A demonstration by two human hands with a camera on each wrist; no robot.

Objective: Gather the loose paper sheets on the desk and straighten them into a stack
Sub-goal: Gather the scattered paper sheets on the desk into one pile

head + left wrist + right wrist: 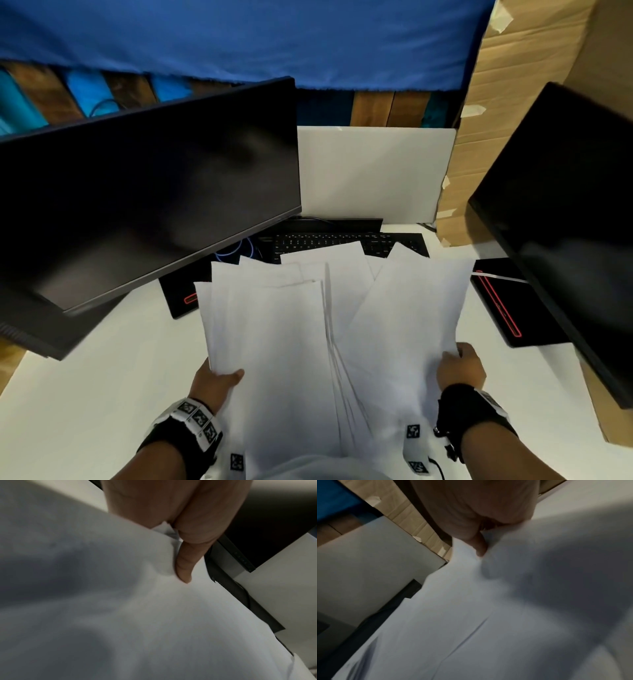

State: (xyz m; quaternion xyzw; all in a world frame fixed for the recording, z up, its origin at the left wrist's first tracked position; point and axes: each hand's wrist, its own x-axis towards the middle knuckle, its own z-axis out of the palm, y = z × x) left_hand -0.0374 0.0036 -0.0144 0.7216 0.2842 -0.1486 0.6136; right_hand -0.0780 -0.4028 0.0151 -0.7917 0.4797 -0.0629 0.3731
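Observation:
Several white paper sheets (308,335) are fanned out unevenly and held up over the white desk (102,377), their far corners at different angles. My left hand (219,380) grips the bundle's left edge, thumb lying on top of the paper (154,615). My right hand (460,365) grips the right edge, its thumb on top of the sheets (488,615) and its fingers hidden underneath. The sheets' near ends reach down to my body at the bottom of the head view.
A dark monitor (147,192) stands at the left, another (565,212) at the right. A black keyboard (342,241) lies behind the sheets, partly covered. A white board (373,171) leans at the back. Cardboard (496,102) rises at the right. Black monitor bases (503,308) sit on the desk.

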